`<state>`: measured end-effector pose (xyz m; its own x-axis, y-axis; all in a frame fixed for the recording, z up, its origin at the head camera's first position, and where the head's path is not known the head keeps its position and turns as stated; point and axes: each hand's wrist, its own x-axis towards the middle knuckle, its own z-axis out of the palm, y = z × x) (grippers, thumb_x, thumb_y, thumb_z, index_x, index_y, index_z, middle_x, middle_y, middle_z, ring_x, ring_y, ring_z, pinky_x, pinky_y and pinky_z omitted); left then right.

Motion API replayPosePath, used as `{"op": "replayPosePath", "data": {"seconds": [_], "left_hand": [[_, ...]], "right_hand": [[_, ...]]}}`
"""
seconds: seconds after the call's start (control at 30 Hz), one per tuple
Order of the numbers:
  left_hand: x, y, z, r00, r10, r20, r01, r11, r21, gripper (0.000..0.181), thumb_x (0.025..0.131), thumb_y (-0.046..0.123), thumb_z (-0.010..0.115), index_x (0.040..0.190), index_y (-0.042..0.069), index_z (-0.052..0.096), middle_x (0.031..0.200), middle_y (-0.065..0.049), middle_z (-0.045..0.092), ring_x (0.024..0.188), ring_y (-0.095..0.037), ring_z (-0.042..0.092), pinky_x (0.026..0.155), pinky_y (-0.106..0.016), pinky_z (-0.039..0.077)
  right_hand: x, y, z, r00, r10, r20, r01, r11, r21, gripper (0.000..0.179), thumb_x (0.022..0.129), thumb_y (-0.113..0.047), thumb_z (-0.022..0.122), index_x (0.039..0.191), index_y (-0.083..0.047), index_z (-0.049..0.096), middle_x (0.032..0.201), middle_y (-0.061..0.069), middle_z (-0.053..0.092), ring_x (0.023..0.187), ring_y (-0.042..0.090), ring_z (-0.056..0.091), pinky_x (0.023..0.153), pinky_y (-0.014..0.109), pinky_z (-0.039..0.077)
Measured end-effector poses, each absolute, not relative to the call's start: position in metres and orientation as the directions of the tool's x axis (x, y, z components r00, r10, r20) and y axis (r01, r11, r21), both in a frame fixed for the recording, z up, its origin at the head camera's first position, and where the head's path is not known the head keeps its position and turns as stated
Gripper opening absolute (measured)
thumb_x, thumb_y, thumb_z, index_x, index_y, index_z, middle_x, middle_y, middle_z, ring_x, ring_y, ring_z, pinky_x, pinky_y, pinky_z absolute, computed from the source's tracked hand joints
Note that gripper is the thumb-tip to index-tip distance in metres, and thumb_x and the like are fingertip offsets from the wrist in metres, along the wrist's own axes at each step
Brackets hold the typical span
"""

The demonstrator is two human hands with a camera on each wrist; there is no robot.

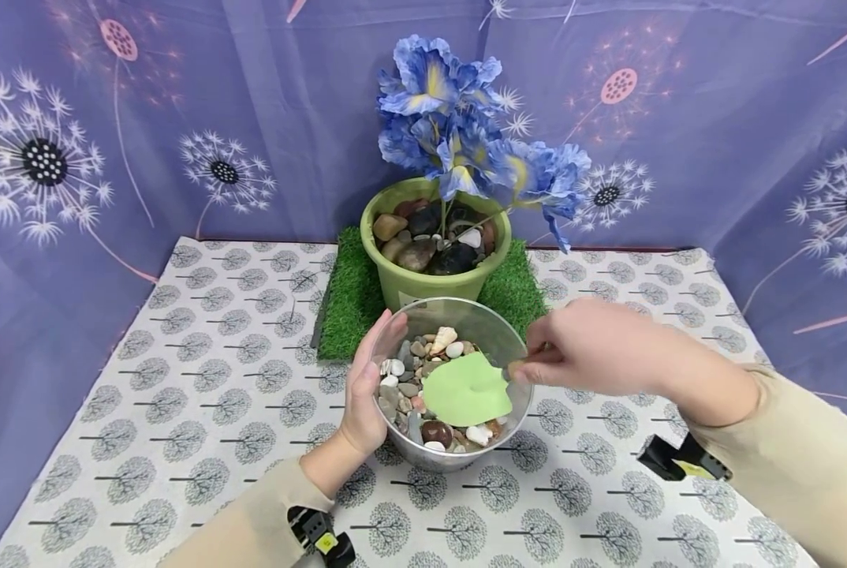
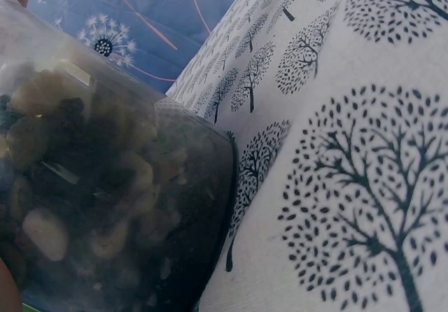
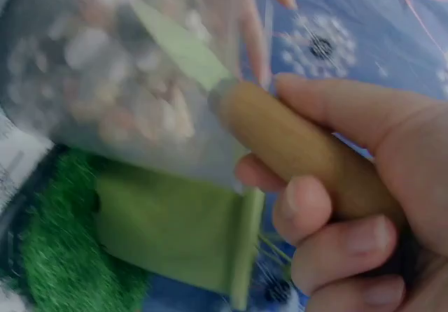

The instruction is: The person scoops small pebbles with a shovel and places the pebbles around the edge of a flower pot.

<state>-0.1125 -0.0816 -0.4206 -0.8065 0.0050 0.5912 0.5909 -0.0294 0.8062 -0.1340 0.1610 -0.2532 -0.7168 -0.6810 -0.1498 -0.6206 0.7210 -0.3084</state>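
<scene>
The likeliest trouble is a spill: if the trowel (image 1: 466,390) were levered hard against the wall, the bowl (image 1: 430,460) could tip and send pebbles (image 1: 405,390) over the tablecloth (image 1: 253,442). Only the left hand (image 1: 367,386) steadies it, laid against the outside with fingers fairly straight rather than wrapped round, so a sharp shove might slide the bowl toward the pot (image 1: 395,278) just behind. The right hand (image 1: 594,347) is clamped round the wooden handle (image 3: 280,140), with the trowel's green blade inside the bowl. A rounded stone could roll off that blade if it were lifted at a slant. The right wrist view is blurred, so whether the blade's tip touches the pebbles is hard to say

The see-through bowl holds grey and white pebbles, a pale shell (image 1: 443,340) near the far side and a glossy brown stone (image 1: 437,432) near the front. The green pot stands on a grass mat (image 1: 345,308) and holds larger, darker stones (image 1: 418,256), with stems of blue flowers (image 1: 466,134) rising among them and leaning out over the rim
</scene>
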Motion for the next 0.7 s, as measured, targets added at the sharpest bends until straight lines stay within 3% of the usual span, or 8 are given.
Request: {"op": "replayPosePath", "data": {"seconds": [0.17, 0.47, 0.7], "left_hand": [[-0.113, -0.082, -0.420, -0.811, 0.003, 0.585, 0.585, -0.040, 0.810, 0.059, 0.096, 0.025, 0.018, 0.141, -0.011, 0.027, 0.138, -0.028, 0.045, 0.129, -0.019, 0.047, 0.112, -0.028, 0.034], [-0.113, -0.081, -0.422, -0.799, -0.002, 0.601, 0.601, -0.050, 0.798, 0.058, 0.096, 0.024, 0.018, 0.140, -0.013, 0.027, 0.140, -0.019, 0.048, 0.129, -0.018, 0.047, 0.112, -0.028, 0.034], [-0.114, -0.081, -0.422, -0.805, 0.005, 0.593, 0.591, -0.076, 0.803, 0.059, 0.097, 0.027, 0.018, 0.141, -0.012, 0.027, 0.142, -0.014, 0.048, 0.130, -0.018, 0.046, 0.112, -0.030, 0.034]], "right_hand": [[-0.133, 0.152, -0.256, -0.706, -0.681, -0.195, -0.617, 0.726, -0.303, 0.028, 0.088, -0.043, 0.061, 0.066, -0.025, 0.059, 0.050, -0.013, 0.040, 0.042, 0.000, 0.028, 0.039, 0.016, 0.028], [-0.151, 0.148, -0.268, -0.686, -0.675, -0.272, -0.510, 0.712, -0.483, 0.029, 0.088, -0.034, 0.063, 0.066, -0.016, 0.061, 0.053, -0.010, 0.045, 0.044, 0.002, 0.033, 0.041, 0.018, 0.032], [-0.149, 0.152, -0.272, -0.680, -0.684, -0.262, -0.494, 0.693, -0.525, 0.030, 0.088, -0.038, 0.063, 0.068, -0.016, 0.061, 0.055, -0.010, 0.046, 0.045, 0.002, 0.033, 0.040, 0.018, 0.033]]}}
